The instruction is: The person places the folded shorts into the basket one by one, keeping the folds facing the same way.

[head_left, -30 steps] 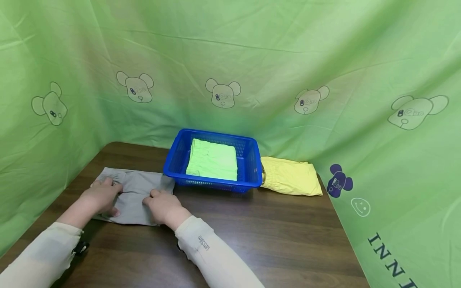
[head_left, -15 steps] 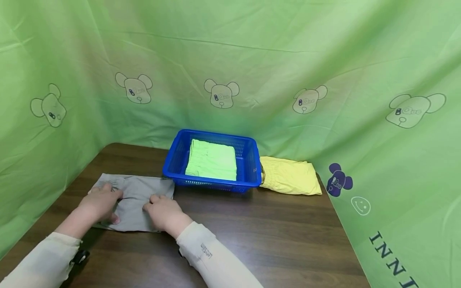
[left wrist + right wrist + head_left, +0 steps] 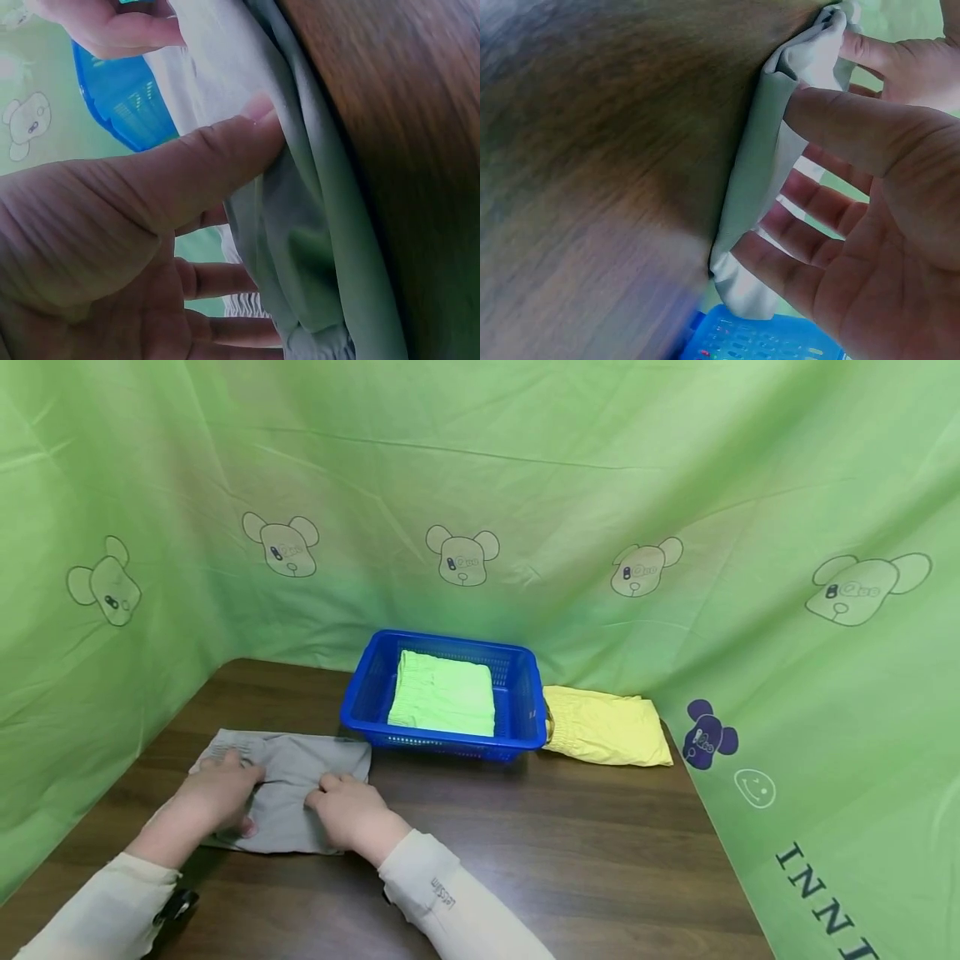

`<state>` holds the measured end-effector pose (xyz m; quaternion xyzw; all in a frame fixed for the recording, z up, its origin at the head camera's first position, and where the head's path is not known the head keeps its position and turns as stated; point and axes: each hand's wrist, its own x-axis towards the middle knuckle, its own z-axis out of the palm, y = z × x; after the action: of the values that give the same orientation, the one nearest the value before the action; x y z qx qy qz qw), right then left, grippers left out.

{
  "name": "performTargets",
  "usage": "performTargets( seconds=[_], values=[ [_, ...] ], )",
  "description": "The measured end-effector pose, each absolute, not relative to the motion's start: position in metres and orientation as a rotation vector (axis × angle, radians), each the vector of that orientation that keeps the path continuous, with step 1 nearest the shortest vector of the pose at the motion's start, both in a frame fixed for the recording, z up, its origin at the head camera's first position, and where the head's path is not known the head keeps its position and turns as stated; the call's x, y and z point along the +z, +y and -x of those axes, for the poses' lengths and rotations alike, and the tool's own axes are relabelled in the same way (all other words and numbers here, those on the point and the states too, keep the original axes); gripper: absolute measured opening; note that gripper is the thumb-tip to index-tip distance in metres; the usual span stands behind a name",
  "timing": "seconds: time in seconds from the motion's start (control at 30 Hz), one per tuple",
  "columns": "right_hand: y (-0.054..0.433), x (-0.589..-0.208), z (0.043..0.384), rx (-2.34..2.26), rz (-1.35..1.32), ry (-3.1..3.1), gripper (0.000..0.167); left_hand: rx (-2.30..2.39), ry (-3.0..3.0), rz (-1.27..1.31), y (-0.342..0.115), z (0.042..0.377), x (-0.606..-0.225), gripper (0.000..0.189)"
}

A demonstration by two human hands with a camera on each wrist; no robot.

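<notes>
Folded grey shorts (image 3: 288, 777) with a gathered elastic waistband lie flat at the left of the table, that waistband at their left end. My left hand (image 3: 217, 793) rests on the waistband side, thumb and fingers spread. In the left wrist view its thumb (image 3: 217, 154) presses the layered near edge of the cloth, with the fingers reaching over the top. Farther right, my right hand (image 3: 352, 814) touches the other half of the shorts. The right wrist view shows its fingers (image 3: 787, 266) loosely extended against the fabric, the thumb at the folded edge.
A blue plastic basket (image 3: 517, 743) stands at the back middle, close to the shorts' right corner, with folded lime-green shorts (image 3: 446, 693) inside. Folded yellow shorts (image 3: 611, 727) lie right of it. A green printed curtain (image 3: 555, 460) encloses the brown wooden table (image 3: 570, 852).
The grey shorts have slid toward me and slightly right, with both hands on them. Basket, lime-green shorts and yellow shorts stay in place.
</notes>
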<state>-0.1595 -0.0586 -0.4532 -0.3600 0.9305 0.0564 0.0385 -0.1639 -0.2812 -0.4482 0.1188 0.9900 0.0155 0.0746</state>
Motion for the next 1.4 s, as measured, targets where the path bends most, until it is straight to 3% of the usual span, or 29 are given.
performTargets(
  seconds=[0.57, 1.1, 1.4],
  values=[
    [-0.03, -0.452, 0.157, 0.115, 1.123, 2.861, 0.056, -0.004, 2.973, -0.362, -0.247, 0.164, -0.441, 0.072],
    [-0.004, -0.455, 0.161, 0.075, 1.143, 2.859, 0.054, 0.012, 2.908, -0.281, -0.212, 0.167, -0.437, 0.091],
    [0.008, -0.455, 0.158, 0.075, 1.133, 2.864, 0.055, 0.011, 2.873, -0.233, -0.197, 0.168, -0.44, 0.092]
  ],
)
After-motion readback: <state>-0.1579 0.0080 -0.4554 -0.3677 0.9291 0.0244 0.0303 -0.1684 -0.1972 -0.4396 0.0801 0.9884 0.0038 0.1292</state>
